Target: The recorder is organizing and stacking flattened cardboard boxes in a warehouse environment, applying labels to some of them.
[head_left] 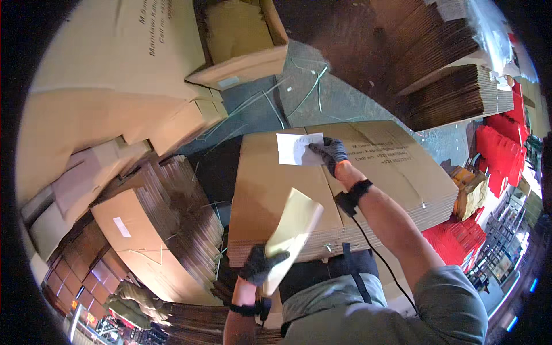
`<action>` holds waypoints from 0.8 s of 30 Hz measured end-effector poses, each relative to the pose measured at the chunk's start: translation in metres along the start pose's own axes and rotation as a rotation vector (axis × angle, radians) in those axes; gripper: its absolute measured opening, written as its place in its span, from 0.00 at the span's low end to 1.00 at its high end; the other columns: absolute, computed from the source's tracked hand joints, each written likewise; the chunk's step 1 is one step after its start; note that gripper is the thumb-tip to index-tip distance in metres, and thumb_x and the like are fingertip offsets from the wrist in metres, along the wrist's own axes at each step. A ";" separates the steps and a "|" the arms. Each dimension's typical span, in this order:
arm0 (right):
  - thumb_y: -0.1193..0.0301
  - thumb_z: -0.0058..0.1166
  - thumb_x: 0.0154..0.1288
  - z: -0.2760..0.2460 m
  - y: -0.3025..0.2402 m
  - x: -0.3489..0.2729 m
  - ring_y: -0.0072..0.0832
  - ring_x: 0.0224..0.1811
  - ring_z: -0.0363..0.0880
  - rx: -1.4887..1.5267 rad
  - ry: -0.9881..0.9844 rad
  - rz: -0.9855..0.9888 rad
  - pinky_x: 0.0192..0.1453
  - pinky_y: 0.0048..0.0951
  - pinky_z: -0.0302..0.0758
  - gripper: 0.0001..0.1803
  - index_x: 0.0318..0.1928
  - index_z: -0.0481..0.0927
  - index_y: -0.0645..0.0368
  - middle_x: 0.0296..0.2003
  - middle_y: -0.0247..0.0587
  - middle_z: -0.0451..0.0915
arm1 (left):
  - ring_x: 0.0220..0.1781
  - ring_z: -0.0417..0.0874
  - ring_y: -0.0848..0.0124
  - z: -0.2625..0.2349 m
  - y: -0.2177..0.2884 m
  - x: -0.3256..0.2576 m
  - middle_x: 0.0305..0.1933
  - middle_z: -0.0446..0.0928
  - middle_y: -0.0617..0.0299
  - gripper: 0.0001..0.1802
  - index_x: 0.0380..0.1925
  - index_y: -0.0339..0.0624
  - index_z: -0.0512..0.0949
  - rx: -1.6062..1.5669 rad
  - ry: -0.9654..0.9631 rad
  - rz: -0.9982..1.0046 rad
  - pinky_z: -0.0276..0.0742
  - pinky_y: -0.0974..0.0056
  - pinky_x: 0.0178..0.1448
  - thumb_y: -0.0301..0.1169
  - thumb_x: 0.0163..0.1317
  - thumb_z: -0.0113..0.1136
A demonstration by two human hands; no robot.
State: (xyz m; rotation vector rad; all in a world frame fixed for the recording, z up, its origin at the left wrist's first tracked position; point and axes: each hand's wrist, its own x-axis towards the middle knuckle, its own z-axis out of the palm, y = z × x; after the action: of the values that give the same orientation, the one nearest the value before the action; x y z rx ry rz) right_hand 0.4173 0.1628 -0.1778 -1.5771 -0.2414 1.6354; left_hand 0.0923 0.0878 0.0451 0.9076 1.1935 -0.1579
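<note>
My right hand [332,154], in a dark glove, has its fingers on the right edge of a white paper slip [293,150]. The slip is over the top carton of a stack of flattened cardboard boxes [276,184]; whether it touches the cardboard I cannot tell. Nearer to me, my left hand [261,265], also gloved, grips a long pale yellow sheaf of paper [296,224] by its lower end, thumb on top. The sheaf tilts up and to the right above the stack's front edge. A dark strap circles each wrist, and a black cable runs from the right one.
At left stands another bundle of flattened cartons [138,224]. Beyond are large cartons [115,63] and an open box [247,69]. Loose strapping [319,86] lies on the floor. More folded cardboard [448,98] is stacked at far right, near red bundles [497,155].
</note>
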 end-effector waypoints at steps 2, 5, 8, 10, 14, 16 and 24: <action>0.66 0.75 0.57 -0.017 0.072 0.047 0.26 0.36 0.85 -0.249 0.172 0.119 0.41 0.32 0.82 0.19 0.46 0.86 0.63 0.40 0.38 0.88 | 0.43 0.89 0.60 -0.001 -0.013 0.002 0.46 0.88 0.50 0.30 0.54 0.36 0.83 0.001 -0.200 -0.125 0.82 0.55 0.50 0.45 0.57 0.74; 0.59 0.77 0.51 0.014 0.142 0.088 0.31 0.34 0.86 -0.688 0.294 0.188 0.42 0.35 0.82 0.25 0.45 0.87 0.63 0.39 0.48 0.88 | 0.51 0.87 0.59 -0.002 -0.015 -0.017 0.53 0.85 0.49 0.30 0.57 0.41 0.82 0.279 -0.185 0.045 0.80 0.57 0.58 0.43 0.57 0.76; 0.55 0.76 0.48 0.028 0.192 0.123 0.50 0.50 0.86 -0.912 0.231 0.287 0.56 0.44 0.80 0.34 0.55 0.84 0.60 0.47 0.54 0.87 | 0.65 0.80 0.61 0.001 -0.066 -0.010 0.64 0.80 0.53 0.36 0.66 0.45 0.75 -0.281 -0.354 0.123 0.74 0.56 0.68 0.40 0.59 0.75; 0.55 0.73 0.50 0.047 0.206 0.131 0.50 0.55 0.84 -0.849 0.249 0.433 0.60 0.45 0.79 0.34 0.56 0.83 0.59 0.52 0.53 0.85 | 0.64 0.80 0.61 -0.012 -0.074 0.000 0.63 0.80 0.53 0.35 0.66 0.45 0.75 -0.282 -0.353 0.105 0.75 0.56 0.68 0.40 0.59 0.76; 0.51 0.71 0.53 0.074 0.197 0.132 0.48 0.57 0.83 -1.124 0.312 0.359 0.61 0.44 0.80 0.32 0.55 0.84 0.55 0.54 0.50 0.84 | 0.63 0.81 0.61 -0.034 -0.080 0.015 0.62 0.81 0.53 0.35 0.65 0.45 0.76 -0.238 -0.343 0.110 0.75 0.56 0.67 0.41 0.59 0.76; 0.50 0.71 0.51 0.072 0.190 0.136 0.48 0.57 0.83 -1.109 0.285 0.399 0.61 0.44 0.79 0.34 0.56 0.84 0.55 0.55 0.50 0.84 | 0.62 0.81 0.61 -0.042 -0.081 0.018 0.61 0.81 0.53 0.34 0.64 0.45 0.77 -0.220 -0.346 0.120 0.75 0.56 0.67 0.41 0.59 0.76; 0.50 0.72 0.50 0.085 0.176 0.140 0.44 0.56 0.84 -1.258 0.221 0.508 0.61 0.44 0.79 0.33 0.55 0.85 0.52 0.53 0.49 0.85 | 0.59 0.83 0.61 -0.062 -0.095 -0.002 0.58 0.83 0.53 0.33 0.62 0.44 0.78 -0.141 -0.345 0.179 0.77 0.57 0.66 0.42 0.59 0.76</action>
State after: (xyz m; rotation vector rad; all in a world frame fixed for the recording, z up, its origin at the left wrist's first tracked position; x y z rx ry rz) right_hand 0.2856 0.1774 -0.3788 -2.9182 -0.9408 1.7209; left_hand -0.0062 0.0674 -0.0070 0.8203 0.7897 -0.0805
